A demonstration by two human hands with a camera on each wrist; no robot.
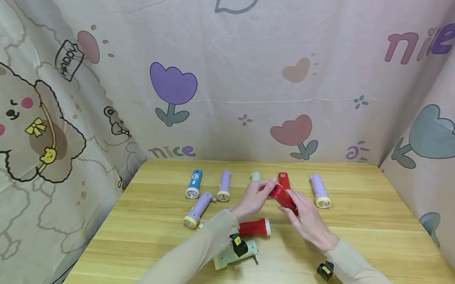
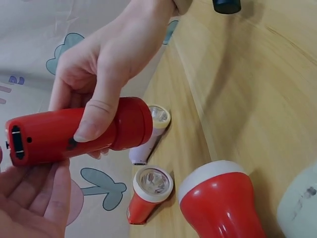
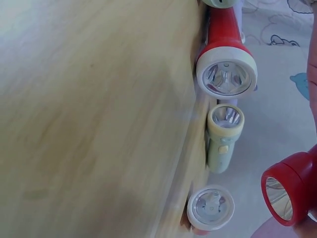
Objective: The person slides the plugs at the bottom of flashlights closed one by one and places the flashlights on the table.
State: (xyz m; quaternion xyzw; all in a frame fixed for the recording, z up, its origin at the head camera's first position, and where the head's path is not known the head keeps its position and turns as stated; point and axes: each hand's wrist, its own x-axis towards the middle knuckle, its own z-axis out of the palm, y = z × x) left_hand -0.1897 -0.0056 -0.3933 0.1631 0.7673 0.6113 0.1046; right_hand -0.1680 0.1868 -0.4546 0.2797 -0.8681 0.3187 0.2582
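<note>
Both hands hold a red flashlight [image 1: 282, 197] above the middle of the wooden table [image 1: 341, 259]. My right hand [image 1: 307, 218] grips it around the body near the lamp end, thumb along its side in the left wrist view. At the tail end, my left hand [image 1: 252, 199] pinches it, its fingers [image 2: 54, 196] under the body. A dark slot with metal edges shows on that end. The lamp end [image 3: 280, 196] is all red with a clear lens. Below the left hand lies a red flashlight with a white rim [image 1: 261, 227], partly covered by the forearm.
Along the back stand a blue flashlight [image 1: 196, 181], purple flashlights [image 1: 224, 184] [image 1: 319, 187], a pale green flashlight [image 3: 220, 151] and another red flashlight [image 1: 284, 179]. Front left, a purple flashlight [image 1: 198, 210] and a pale green flashlight [image 1: 231, 257] have prongs out. A patterned curtain [image 1: 223, 73] hangs behind.
</note>
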